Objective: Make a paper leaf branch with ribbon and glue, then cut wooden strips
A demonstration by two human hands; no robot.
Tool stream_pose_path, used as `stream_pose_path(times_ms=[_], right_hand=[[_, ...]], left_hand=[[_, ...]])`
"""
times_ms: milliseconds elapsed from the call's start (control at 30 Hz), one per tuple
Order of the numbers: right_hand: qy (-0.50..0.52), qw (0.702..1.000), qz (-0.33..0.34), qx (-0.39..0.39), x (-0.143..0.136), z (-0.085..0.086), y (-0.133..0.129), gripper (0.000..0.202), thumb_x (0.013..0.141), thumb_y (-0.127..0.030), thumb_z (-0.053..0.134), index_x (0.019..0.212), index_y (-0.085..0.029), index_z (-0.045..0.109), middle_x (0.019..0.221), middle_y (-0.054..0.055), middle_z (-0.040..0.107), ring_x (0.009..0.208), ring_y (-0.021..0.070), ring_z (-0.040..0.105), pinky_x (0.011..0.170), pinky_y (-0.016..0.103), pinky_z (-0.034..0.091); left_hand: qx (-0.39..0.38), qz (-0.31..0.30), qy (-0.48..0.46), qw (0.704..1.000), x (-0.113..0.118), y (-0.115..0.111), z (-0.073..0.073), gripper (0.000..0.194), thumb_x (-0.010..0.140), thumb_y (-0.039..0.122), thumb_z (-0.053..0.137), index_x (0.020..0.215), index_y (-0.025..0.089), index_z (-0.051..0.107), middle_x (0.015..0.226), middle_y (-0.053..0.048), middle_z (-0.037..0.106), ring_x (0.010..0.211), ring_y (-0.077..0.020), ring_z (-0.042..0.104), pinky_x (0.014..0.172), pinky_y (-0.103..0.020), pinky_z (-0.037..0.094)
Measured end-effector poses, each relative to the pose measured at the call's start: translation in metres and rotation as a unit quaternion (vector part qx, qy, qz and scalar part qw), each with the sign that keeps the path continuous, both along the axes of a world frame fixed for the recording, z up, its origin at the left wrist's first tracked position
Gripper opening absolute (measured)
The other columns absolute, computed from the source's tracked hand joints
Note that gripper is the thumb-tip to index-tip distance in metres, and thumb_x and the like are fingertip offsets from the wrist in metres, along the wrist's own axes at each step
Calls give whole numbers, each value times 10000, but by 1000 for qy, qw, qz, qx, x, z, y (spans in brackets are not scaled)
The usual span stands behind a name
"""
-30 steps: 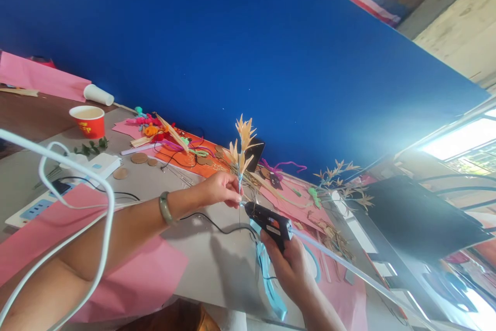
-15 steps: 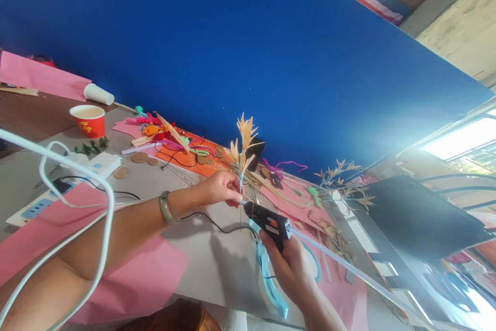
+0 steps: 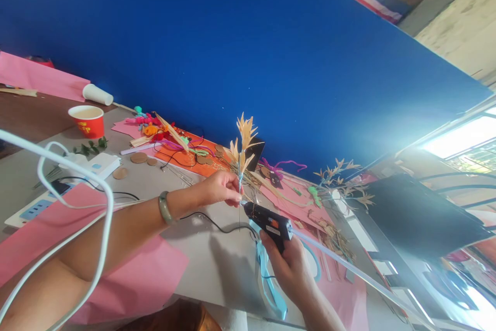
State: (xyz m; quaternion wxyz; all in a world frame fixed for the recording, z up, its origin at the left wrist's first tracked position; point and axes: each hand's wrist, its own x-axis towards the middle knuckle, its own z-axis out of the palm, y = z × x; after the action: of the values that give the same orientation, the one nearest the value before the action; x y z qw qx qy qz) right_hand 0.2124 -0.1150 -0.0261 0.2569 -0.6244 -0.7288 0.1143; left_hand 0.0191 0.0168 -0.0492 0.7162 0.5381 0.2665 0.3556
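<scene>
Between the pinched fingers of my left hand (image 3: 223, 187) stands an upright artificial flower stem (image 3: 247, 135) with pale tan pointed petals. Light blue wrapping covers its upper stalk, and a thin bare wire pokes out below my fingers. My right hand (image 3: 290, 269) is closed round the handle of a black hot glue gun (image 3: 269, 221). The gun's nozzle meets the stem just under my left fingertips; whether glue is coming out is too small to see. A long clear glue stick (image 3: 349, 264) sticks out of the gun's back. Light blue ribbon (image 3: 267, 284) lies beneath the gun.
A red paper cup (image 3: 90, 123) stands at the left near a white power strip (image 3: 34, 209). A white cable (image 3: 110, 227) loops across the left foreground. Pink paper (image 3: 155, 274) lies under my left arm. More tan flowers (image 3: 341, 173) are at the right, before a blue wall (image 3: 217, 52).
Almost nothing differs. The view has shifted very slightly, while both hands keep the flower stem and the glue gun in the same position.
</scene>
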Motion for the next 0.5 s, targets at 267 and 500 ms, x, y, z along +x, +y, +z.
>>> stream_pose_path(times_ms=[267,500], right_hand=[[1,1000,2,3,0,-2,0,319,881,-436,466,750,-167,576,550,-22,434,498,118,365,463,231,318],[7,1000,-1,23,-3,-2,1,340,877,-444,465,712,-163,560,538,-24,427,498,122,385,471,234,331]], left_hand=[[0,4,-3,1000,0,-1,2,188,596,135,734,712,110,588,589,9,613,534,-121,635,571,-251,523],[9,-2,-1,1000,0,1,0,198,593,145,738,720,111,590,592,6,621,539,-121,638,568,-243,518]])
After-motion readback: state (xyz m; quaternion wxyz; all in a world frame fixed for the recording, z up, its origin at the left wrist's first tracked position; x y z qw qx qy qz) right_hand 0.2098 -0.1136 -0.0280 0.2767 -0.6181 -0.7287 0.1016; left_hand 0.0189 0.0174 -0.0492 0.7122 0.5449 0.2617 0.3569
